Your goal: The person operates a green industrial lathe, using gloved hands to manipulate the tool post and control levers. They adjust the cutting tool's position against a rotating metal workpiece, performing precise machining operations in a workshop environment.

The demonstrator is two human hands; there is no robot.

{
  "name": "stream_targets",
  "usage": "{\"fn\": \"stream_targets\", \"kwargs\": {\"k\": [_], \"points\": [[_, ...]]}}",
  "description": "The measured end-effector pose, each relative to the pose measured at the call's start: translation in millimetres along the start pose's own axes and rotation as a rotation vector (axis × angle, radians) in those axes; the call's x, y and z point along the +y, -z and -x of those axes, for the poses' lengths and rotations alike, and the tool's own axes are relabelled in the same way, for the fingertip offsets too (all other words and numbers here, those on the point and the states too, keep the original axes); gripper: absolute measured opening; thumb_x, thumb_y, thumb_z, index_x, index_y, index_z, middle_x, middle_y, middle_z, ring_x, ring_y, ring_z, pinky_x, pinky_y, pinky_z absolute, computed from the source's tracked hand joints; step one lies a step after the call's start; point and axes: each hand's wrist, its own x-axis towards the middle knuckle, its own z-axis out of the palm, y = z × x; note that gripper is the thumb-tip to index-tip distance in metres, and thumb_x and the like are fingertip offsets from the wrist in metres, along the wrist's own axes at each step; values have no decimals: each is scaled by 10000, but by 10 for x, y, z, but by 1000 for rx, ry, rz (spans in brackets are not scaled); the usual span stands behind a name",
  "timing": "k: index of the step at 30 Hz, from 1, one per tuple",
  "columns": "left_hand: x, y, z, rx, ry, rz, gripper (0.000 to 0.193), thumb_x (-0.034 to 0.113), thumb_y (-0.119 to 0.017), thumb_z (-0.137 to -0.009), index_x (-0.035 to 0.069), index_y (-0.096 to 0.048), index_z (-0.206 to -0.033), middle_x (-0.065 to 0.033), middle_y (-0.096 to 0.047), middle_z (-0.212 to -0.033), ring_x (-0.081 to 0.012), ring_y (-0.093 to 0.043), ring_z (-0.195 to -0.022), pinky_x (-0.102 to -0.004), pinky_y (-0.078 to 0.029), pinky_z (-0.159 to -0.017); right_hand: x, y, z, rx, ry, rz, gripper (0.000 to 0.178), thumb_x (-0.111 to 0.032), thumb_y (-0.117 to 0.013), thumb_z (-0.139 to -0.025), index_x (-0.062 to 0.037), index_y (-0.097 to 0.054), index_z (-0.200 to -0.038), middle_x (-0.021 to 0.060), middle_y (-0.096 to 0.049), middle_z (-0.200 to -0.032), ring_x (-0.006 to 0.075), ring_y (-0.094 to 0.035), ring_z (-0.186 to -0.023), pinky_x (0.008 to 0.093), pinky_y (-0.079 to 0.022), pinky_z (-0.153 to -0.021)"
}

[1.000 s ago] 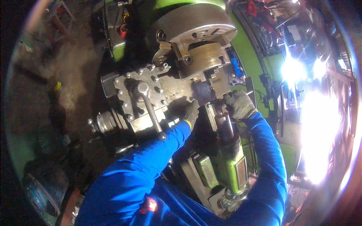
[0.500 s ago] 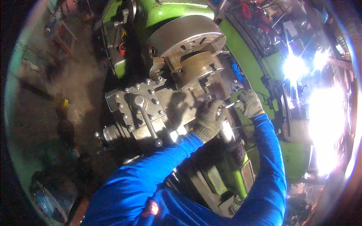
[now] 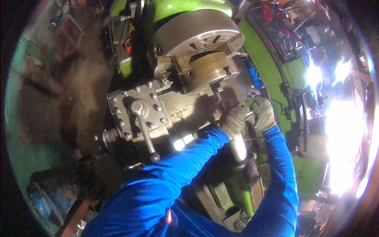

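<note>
Both my hands wear grey work gloves and meet beside the lathe's tailstock quill (image 3: 238,148), a bright metal cylinder. A short shiny metal rod (image 3: 249,117) shows between them; its ends are hidden by the gloves. My right hand (image 3: 262,114) is closed around the rod's right part. My left hand (image 3: 235,118) is closed too, at the rod's left end, and what lies within its fingers is hidden. Just beyond them stands the big lathe chuck (image 3: 197,35), with a brass-coloured round workpiece (image 3: 211,71) in its jaws.
On the left sits the tool post (image 3: 136,108) with several bolts and a ball-ended lever (image 3: 146,134). The green lathe body (image 3: 268,71) runs along the right. A blue object (image 3: 256,77) lies beside the chuck. Glaring lights wash out the right side.
My left hand has moved right and slightly forward, closer to my right hand, so less of the rod shows. The view has shifted a little.
</note>
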Motion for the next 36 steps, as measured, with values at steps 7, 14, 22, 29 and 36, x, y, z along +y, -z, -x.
{"fn": "stream_targets", "kwargs": {"k": [7, 14, 22, 29, 36], "points": [[-212, -119, 3, 43, -109, -8, 364, 36, -694, -847, 71, -684, -1209, -194, -665, -1145, -446, -644, -1123, -526, -525, -958, 15, -89, -51, 19, 28, 90, 738, -757, -666, -760, -55, -719, -980, 214, -689, -1017, 450, -633, -976, 538, -483, -883], [-214, -204, 24, 87, -97, -24, 411, 143, -709, -885, 82, -684, -1291, -200, -665, -1095, -428, -656, -1062, -525, -531, -916, -116, 31, -66, 91, -9, 82, 826, -818, -599, -807, -9, -700, -936, 242, -657, -999, 485, -608, -1001, 566, -476, -902], [-160, -125, -8, 124, -146, -56, 203, 216, -711, -921, 65, -672, -1052, -201, -640, -981, -427, -657, -901, -514, -534, -781, -136, 26, -123, 96, -21, 7, 828, -837, -637, -776, -51, -717, -1026, 208, -688, -1019, 433, -634, -994, 551, -486, -857], [-211, -248, -54, 163, -136, -39, 172, 216, -712, -907, 71, -644, -970, -181, -650, -986, -413, -661, -907, -508, -538, -785, -147, 5, -123, 137, 32, 1, 811, -817, -597, -823, -41, -724, -1020, 207, -690, -992, 455, -626, -995, 556, -482, -869], [-170, -106, -49, 90, -89, -89, 195, 174, -692, -910, 61, -666, -1066, -188, -662, -1089, -415, -635, -1079, -509, -518, -928, -169, 61, -67, 72, -43, 33, 714, -747, -625, -840, -64, -744, -1011, 197, -701, -1023, 463, -618, -1044, 550, -455, -941]]}}
